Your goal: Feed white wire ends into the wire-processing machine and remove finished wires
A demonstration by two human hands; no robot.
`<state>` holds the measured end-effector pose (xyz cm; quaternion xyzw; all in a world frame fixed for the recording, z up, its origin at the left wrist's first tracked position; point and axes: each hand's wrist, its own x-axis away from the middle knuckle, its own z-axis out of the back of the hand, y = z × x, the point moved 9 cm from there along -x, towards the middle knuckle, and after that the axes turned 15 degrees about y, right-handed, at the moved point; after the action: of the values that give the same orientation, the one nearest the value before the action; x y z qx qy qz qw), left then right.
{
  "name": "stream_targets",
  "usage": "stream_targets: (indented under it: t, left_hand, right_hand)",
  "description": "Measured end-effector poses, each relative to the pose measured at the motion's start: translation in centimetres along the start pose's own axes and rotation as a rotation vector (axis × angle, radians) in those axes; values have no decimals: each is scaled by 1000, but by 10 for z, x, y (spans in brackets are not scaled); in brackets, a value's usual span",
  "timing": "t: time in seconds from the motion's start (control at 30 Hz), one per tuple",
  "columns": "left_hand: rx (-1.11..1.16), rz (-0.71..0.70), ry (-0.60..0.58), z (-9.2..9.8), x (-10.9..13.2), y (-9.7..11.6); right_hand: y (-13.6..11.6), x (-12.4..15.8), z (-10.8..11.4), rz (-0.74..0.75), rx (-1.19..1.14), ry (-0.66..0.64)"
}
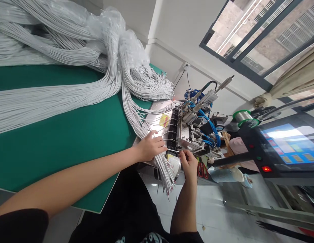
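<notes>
White cables with thin stripped ends hang in a thick bundle (163, 168) off the table's right edge. Over this bundle lies my left hand (152, 146), its index finger and thumb closed on one white cable (173, 150) and its other fingers loosely bent. That cable runs across to my right hand (189, 163), which pinches its end at the front of a wire-processing machine (187, 131). Several single cables reach from the bundle to the machine's black slotted strip (173, 126). The tip inside my right fingers is hidden.
More bagged cable bundles (70, 30) cover the back of the green table (70, 118). At the right stand a touchscreen panel (291, 141) and a solder wire spool (243, 118). Red-handled scissors (202, 169) are beside my right hand. A white roll (175, 165) sits behind the cable ends.
</notes>
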<state>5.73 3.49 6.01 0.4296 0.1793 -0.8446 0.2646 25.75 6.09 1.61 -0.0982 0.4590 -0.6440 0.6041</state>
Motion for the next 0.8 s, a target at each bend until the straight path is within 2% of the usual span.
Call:
stream_targets:
  t: [0.3,0.5,0.8]
  left_hand:
    - [-2,48,-82,-8,3,-4]
    - [4,61,-94,-8,2,-5]
    - [-10,64,-67,-5,1,-5]
  right_hand:
    - [16,1,-20,-168,-309,-84]
    - [28,8,-32,-357,-412,-55]
    - [35,14,-36,-464,-539,-26]
